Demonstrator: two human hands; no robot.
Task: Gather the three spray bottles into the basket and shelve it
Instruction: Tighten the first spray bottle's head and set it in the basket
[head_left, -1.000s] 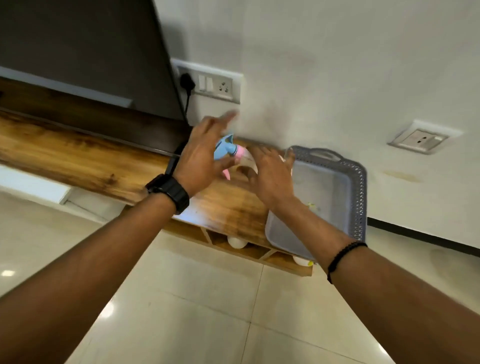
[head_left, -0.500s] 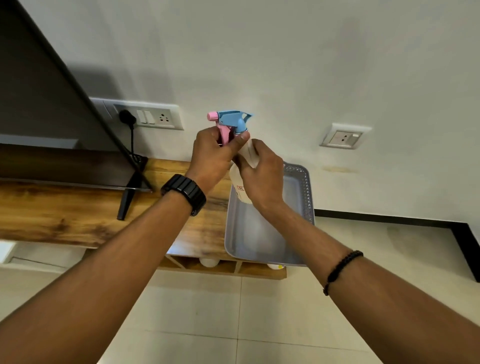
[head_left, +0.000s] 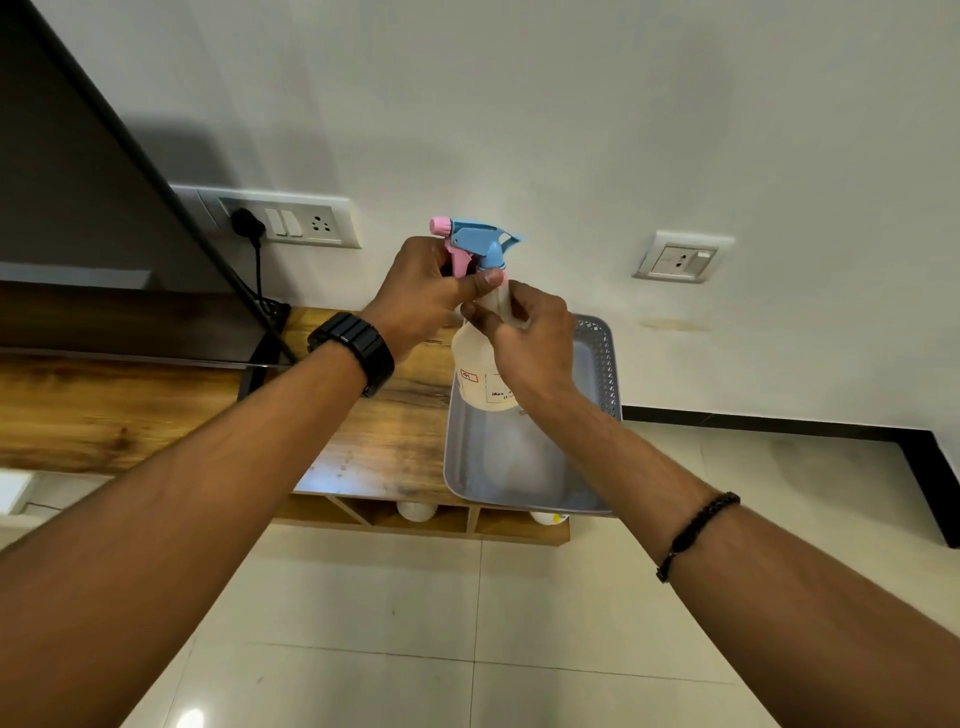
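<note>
A translucent white spray bottle (head_left: 474, 364) with a blue and pink trigger head is held upright above the far end of a grey plastic basket (head_left: 605, 353). My left hand (head_left: 421, 291) grips the neck and pink trigger. My right hand (head_left: 530, 338) holds the bottle's shoulder and body from the right. The basket sits at the right end of a wooden shelf top (head_left: 156, 410); its inside looks bare where I can see it. No other spray bottle is in sight on the top.
A dark TV screen (head_left: 78, 234) leans over the shelf at left, its stand foot and a black cable near the wall socket (head_left: 291, 223). Open cubbies under the shelf hold white rounded objects (head_left: 415, 512). A second socket (head_left: 680, 257) is on the wall at right. Tiled floor lies below.
Both hands picked the spray bottle up from the shelf top and now hold it upright over the basket. My view has shifted right and back.
</note>
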